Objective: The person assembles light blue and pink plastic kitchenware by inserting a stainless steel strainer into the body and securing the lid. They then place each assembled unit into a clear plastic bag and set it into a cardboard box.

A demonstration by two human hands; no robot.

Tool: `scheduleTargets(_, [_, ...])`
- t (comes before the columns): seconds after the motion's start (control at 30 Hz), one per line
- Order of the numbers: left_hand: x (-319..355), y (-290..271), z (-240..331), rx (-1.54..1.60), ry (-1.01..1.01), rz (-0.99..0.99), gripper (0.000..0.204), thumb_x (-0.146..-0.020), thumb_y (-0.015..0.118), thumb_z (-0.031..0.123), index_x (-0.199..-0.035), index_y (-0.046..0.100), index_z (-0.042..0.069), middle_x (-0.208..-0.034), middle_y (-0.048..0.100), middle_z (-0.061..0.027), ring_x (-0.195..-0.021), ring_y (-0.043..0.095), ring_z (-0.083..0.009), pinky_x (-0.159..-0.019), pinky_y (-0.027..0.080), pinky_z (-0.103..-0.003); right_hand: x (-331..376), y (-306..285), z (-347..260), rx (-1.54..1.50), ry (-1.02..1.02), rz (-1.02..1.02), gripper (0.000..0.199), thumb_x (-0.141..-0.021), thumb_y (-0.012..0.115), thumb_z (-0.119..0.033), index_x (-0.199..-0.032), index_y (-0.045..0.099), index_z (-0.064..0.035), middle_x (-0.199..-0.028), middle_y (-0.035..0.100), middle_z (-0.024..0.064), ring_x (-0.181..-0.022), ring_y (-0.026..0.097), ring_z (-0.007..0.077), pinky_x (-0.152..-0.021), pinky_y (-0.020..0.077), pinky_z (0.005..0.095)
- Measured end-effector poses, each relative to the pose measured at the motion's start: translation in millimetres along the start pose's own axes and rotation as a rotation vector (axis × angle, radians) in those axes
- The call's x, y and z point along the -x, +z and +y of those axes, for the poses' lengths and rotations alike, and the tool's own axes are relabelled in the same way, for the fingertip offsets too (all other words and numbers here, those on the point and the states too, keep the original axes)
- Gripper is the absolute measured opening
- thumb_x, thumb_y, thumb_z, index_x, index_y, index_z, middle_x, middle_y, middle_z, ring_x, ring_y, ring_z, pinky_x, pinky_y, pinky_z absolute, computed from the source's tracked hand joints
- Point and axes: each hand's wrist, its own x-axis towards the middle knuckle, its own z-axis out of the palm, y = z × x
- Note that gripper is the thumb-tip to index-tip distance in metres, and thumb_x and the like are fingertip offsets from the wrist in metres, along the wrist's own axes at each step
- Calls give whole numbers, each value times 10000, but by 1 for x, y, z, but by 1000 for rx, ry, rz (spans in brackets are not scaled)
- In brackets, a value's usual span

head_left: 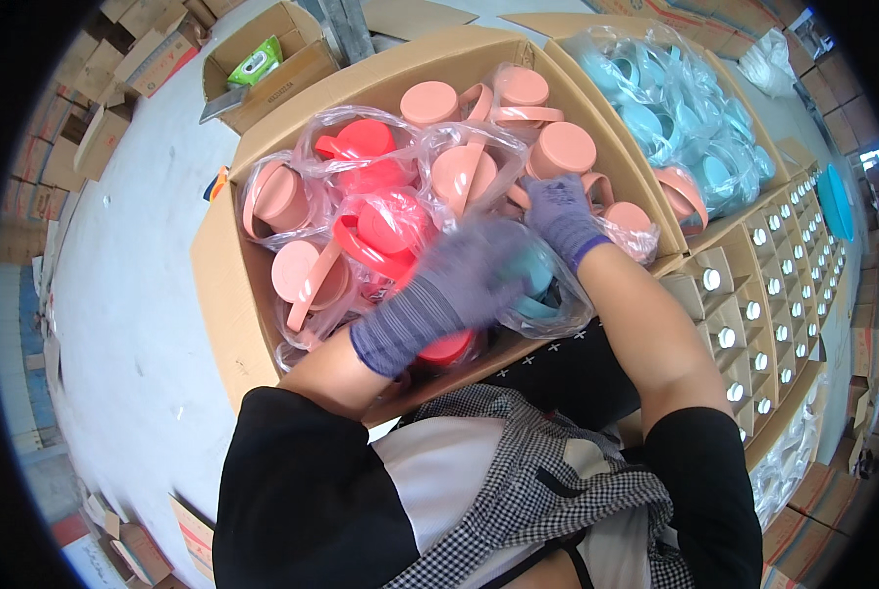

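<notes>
Both forearms reach down into the big cardboard box (225, 324). The gloved left hand (459, 285), blurred, has its grip closed on a clear plastic bag (547, 304) holding a teal cup, at the box's near edge. The right hand (562, 216) rests just behind it, grip uncertain. Some seven salmon cups (429, 101) and three red cups (366, 140) lie bagged around.

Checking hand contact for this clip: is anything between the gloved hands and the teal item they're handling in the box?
Yes: a clear plastic bag wraps the teal item. Left hand and right hand touch the bag, not the plastic itself.
</notes>
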Motion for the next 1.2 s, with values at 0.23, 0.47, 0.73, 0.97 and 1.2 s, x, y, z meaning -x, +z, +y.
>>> scheduleTargets(0.23, [-60,-19,-69,-333,-270,122,528,-891,763,348,-1348,635,118,-1298,656,-223,-1190,647,-397,-1040,516,-478,28,-53,71,-31,325,546,697,-816,749,-209,-1477,545,-129,-1401,602,203,-1249,598,401,-1104,454,490])
scheduleTargets(0.47, [-62,-30,-78,-110,-369,-18,497,-921,712,379,-1336,650,112,-1133,742,-205,-1028,724,-378,-938,562,-466,-15,-80,-18,-7,-601,583,683,-815,753,-187,-1469,559,-162,-1525,528,89,-1463,423,334,-1207,338,536])
scheduleTargets(0.73, [9,-89,-24,39,-32,-109,407,-877,747,279,-1239,728,94,-1149,739,-158,-1103,699,-335,-1001,540,-450,-46,-99,5,60,-663,251,407,-723,798,-188,-1115,715,-117,-1177,672,125,-1148,628,347,-1051,485,460])
scheduleTargets(0.97, [4,-12,5,-194,189,-370,457,-823,768,215,-1261,721,93,-1182,719,-141,-1162,660,-335,-1049,515,-440,75,-278,77,-542,-275,472,300,-843,795,-198,-1069,702,-23,-1020,738,65,-930,692,175,-846,570,336])
scheduleTargets(1.2, [-54,-61,6,297,-201,69,497,-976,698,255,-1400,602,15,-1346,657,-178,-1188,658,-250,-1039,512,-376,290,-350,130,-981,-325,729,549,-935,776,-293,-1353,599,16,-1153,730,122,-1024,719,209,-965,579,359])
